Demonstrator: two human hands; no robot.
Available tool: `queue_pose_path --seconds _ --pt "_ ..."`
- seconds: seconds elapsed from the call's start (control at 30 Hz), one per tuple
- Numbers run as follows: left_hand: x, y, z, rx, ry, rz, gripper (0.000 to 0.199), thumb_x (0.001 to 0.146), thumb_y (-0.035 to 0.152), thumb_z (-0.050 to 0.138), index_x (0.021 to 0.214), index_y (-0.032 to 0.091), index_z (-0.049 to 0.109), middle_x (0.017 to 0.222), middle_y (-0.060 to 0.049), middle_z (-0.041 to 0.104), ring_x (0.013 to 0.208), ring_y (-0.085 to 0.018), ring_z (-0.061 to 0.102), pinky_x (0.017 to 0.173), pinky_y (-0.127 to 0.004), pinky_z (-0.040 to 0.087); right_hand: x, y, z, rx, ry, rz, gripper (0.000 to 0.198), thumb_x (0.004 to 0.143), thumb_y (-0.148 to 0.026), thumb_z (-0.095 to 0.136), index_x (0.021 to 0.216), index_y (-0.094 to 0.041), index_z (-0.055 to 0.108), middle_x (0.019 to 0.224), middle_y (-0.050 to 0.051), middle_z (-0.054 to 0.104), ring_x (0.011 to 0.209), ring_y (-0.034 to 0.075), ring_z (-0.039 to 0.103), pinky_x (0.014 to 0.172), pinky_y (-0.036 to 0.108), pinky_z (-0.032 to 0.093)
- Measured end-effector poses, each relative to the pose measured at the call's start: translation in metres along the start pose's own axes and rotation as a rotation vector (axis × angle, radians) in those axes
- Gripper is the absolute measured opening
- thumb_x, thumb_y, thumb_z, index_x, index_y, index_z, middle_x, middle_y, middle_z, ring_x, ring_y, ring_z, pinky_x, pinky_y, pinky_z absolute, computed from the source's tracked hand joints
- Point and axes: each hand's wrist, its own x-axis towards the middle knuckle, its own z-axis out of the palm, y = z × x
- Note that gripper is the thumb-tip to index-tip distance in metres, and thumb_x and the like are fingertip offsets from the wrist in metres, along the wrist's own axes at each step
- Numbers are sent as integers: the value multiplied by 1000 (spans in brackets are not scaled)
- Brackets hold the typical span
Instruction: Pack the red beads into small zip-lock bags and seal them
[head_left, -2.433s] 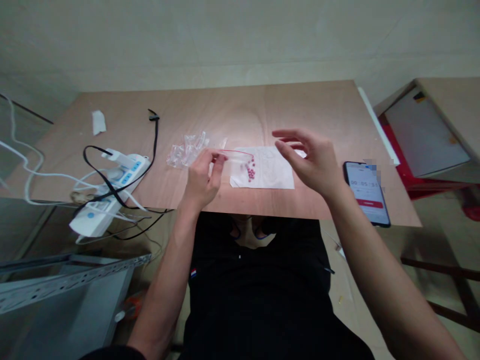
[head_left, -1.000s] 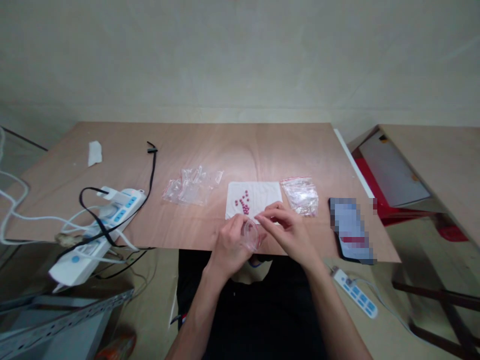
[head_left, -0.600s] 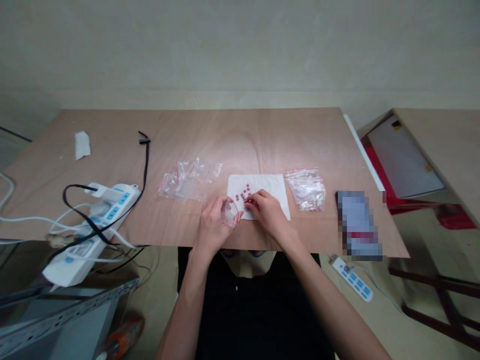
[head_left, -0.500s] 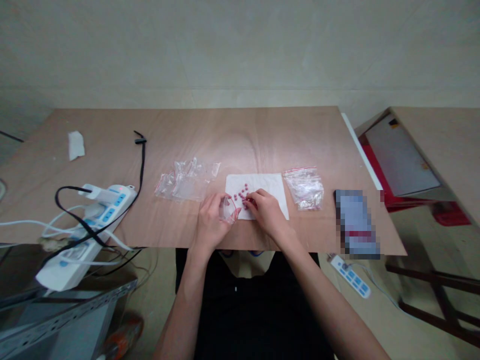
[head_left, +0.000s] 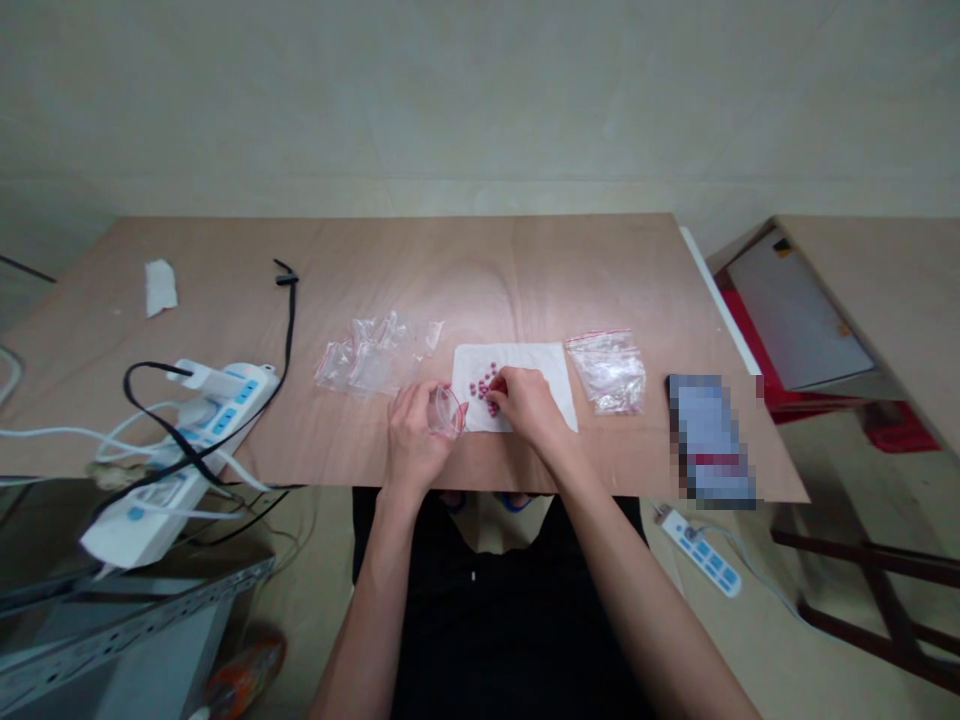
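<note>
My left hand (head_left: 416, 430) is wrapped round a small clear zip bag (head_left: 447, 411) with a red-edged mouth, which gapes towards the right. Several small pinkish-red beads (head_left: 483, 386) lie scattered on a white sheet (head_left: 551, 385) in front of me. Over the right part of these beads, my right hand (head_left: 529, 400) has thumb and forefinger pinched together. What sits between those fingertips is hidden. To the left lies a loose spread of clear zip bags (head_left: 375, 355); on the right of the sheet is a stack of zip bags (head_left: 609, 372).
A white power strip (head_left: 180, 465) with plugs and tangled cables overhangs the table's front left edge. A black cable (head_left: 291, 330) runs from it across the tabletop. At the right edge lies a blurred-out phone (head_left: 711, 440). A paper scrap (head_left: 160, 287) is far left.
My left hand and its bag have shifted slightly left, away from the beads, with the bag's mouth showing rounder. My right hand has moved slightly up, its fingers curled more tightly.
</note>
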Motion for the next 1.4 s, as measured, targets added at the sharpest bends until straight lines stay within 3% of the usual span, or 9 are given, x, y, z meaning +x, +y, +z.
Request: queue_pose_path --seconds 0.4,0.6,0.87,1.0,1.1,1.17,1.4 --pt "3 -1 6 -5 -7 1 23 82 31 69 100 19 61 92 -6 69 88 -23 64 82 -35 48 -8 -4 2 -61 47 -23 15 84 -11 55 85 -14 70 85 13 72 77 21 65 67 29 42" --pt "17 -1 15 -42 -6 75 25 81 27 70 102 18 60 93 -5 70 89 -22 64 80 -34 47 -7 0 0 -76 47 -88 16 84 -12 54 88 -14 70 89 12 72 78 20 63 67 28 40" --pt "29 -10 26 -58 25 79 23 81 28 69 101 20 59 92 -4 69 87 -22 63 81 -35 47 0 8 -2 -69 51 -159 12 80 -10 60 76 -15 70 80 10 72 73 19 63 64 28 42" --pt "32 -11 30 -62 40 94 24 80 29 70 99 20 59 91 -3 68 88 -21 63 81 -34 48 -6 10 -21 171 141 -148 8 76 -11 66 77 -16 71 74 5 72 67 17 65 66 29 49" --pt "34 -4 34 -97 43 111 24 78 29 70 96 20 56 88 -2 66 86 -20 62 80 -32 49 -17 4 -40 434 268 -236 5 77 -15 67 78 -19 70 74 0 72 65 14 66 67 28 54" --pt "35 5 35 -140 30 120 24 77 25 68 95 21 54 88 -1 64 84 -18 62 78 -30 49 -23 -3 -48 484 279 -313 7 78 -15 66 79 -20 70 76 -1 72 67 13 67 67 28 55" --pt "36 34 42 -288 51 150 32 69 13 63 92 22 43 82 2 58 75 -14 59 70 -26 50 -28 -9 -48 188 253 -457 20 85 -13 60 71 -22 71 68 -1 67 63 13 61 59 25 44"
